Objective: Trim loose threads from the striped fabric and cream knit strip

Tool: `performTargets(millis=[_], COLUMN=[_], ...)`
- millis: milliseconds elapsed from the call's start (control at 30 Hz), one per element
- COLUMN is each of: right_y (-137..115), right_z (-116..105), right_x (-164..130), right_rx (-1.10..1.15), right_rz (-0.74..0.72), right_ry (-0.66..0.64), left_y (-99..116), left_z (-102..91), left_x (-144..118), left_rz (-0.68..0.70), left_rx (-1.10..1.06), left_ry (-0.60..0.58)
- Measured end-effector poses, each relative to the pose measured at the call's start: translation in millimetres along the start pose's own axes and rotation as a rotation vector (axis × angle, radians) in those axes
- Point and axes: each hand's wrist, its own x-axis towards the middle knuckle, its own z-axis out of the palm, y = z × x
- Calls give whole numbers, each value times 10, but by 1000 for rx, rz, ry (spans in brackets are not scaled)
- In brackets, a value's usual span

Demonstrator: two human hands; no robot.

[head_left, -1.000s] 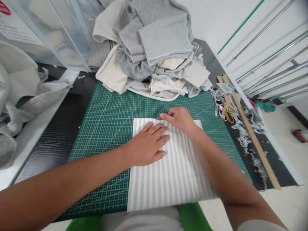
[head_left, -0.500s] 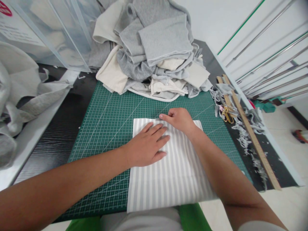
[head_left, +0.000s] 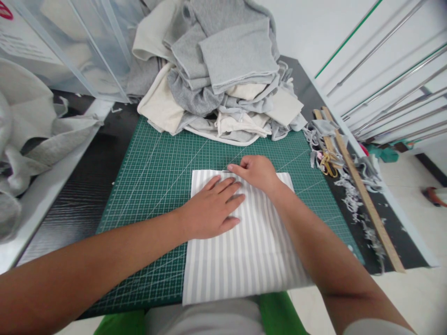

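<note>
A grey-and-white striped cloth (head_left: 240, 260) lies on a green cutting mat (head_left: 150, 181), its lower edge reaching past the mat's front. Spread flat on the upper left of this cloth, my left hand (head_left: 213, 209) presses it with the fingers apart. At the cloth's far edge my right hand (head_left: 254, 173) is curled, thumb pointing left. A thin silvery metal piece (head_left: 226, 170) sticks out beyond that thumb along the edge. Most of it is hidden in the hand, so its kind does not show.
Grey and cream fabric pieces (head_left: 237, 56) are heaped at the mat's far side. To the right lie wooden strips (head_left: 366, 195), gold-handled scissors (head_left: 328, 166) and fabric scraps (head_left: 352, 200). More grey cloth (head_left: 28, 116) lies at left, beside a translucent bin (head_left: 94, 46).
The thumb and metal piece have shifted slightly left along the cloth's far edge. My left hand stays flat in place, and the whole view has shifted slightly.
</note>
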Motion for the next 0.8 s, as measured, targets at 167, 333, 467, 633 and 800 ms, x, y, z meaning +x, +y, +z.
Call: performTargets(millis=[167, 333, 467, 633, 800], right_y=[-35, -61, -72, -80, -99], right_z=[7, 13, 6, 1, -10], right_x=[-11, -14, -13, 8, 31], right_rx=[-62, -101, -131, -166, -170], right_rz=[11, 16, 12, 7, -10], right_ry=[-9, -14, -30, -42, -79], left_y=[0, -2, 4, 6, 2], left_z=[6, 2, -7, -9, -3], left_x=[-1, 1, 4, 6, 4], left_rz=[1, -2, -4, -6, -3], left_rx=[3, 5, 4, 5, 14], left_ry=[0, -6, -8, -10, -4])
